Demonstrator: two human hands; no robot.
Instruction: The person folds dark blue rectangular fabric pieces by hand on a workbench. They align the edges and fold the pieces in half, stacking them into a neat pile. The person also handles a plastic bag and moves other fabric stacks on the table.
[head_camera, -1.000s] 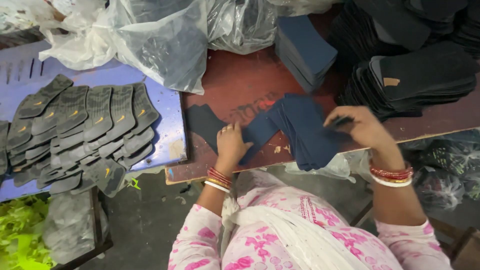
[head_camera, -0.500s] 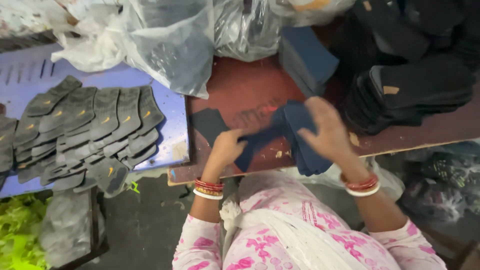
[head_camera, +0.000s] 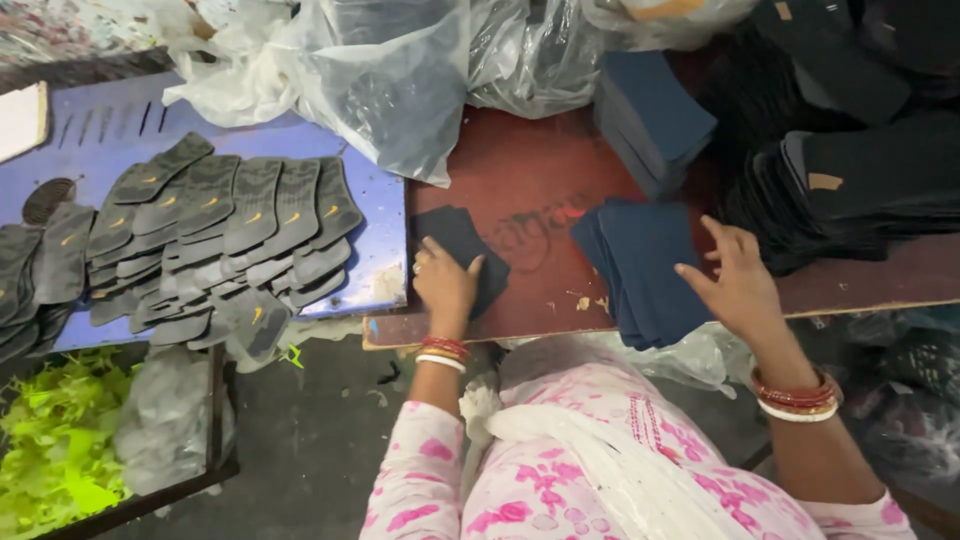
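Head view: a dark sock piece (head_camera: 462, 248) lies flat on the red-brown table (head_camera: 520, 170), the left hand (head_camera: 445, 283) pressing on it with fingers spread. Right of it lies a navy sock stack (head_camera: 640, 268), the open right hand (head_camera: 738, 282) resting on its edge. Left of the table, grey socks (head_camera: 210, 240) fan across a blue board (head_camera: 100, 140); plastic bags (head_camera: 390, 70) lie behind.

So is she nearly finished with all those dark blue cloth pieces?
Hard to say. Done, it seems: a tidy stack of navy pieces at the back of the red-brown table. In hand: the left hand presses one dark piece flat, and the right hand rests on a loose navy pile. Left: that pile, plus black stacks alongside.
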